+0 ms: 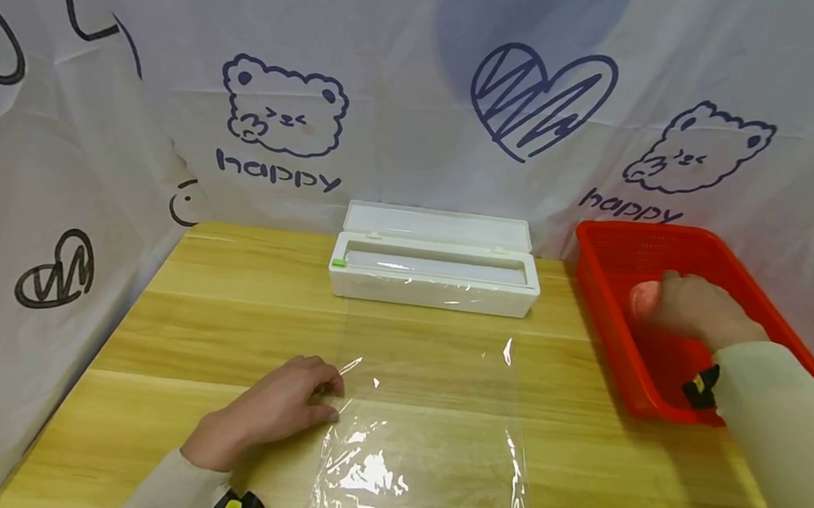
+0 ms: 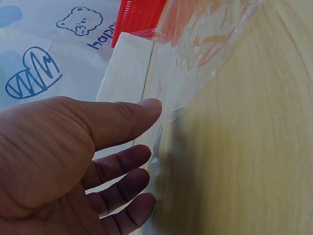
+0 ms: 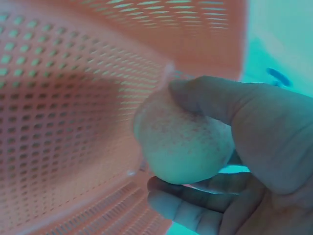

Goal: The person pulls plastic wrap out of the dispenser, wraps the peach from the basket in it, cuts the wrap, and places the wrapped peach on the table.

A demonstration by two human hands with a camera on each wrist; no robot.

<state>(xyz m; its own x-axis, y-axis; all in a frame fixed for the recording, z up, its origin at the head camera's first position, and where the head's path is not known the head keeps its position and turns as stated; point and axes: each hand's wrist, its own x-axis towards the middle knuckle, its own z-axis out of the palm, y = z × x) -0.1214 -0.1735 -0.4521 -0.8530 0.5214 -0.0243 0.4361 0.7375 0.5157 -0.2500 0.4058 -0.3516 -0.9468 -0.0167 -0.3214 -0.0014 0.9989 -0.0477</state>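
Note:
A clear sheet of plastic wrap [image 1: 430, 415] lies spread on the table, running from a white wrap dispenser box [image 1: 433, 292] whose lid stands up. At the sheet's left edge is my left hand [image 1: 273, 407], thumb and loosely bent fingers apart. In the left wrist view that hand [image 2: 83, 152] has nothing between thumb and fingers. Over on the right, my right hand [image 1: 704, 309] reaches into the red basket [image 1: 609, 334] and grips a round pinkish peach [image 1: 642, 300]. The right wrist view shows the speckled peach [image 3: 183, 137] between thumb and fingers.
The wooden table [image 1: 231, 304] meets a white cloth backdrop [image 1: 406, 86] with drawn bears and hearts behind the box. Raised walls of the basket surround the right hand. Inside the dispenser sits a white roll [image 1: 435, 267].

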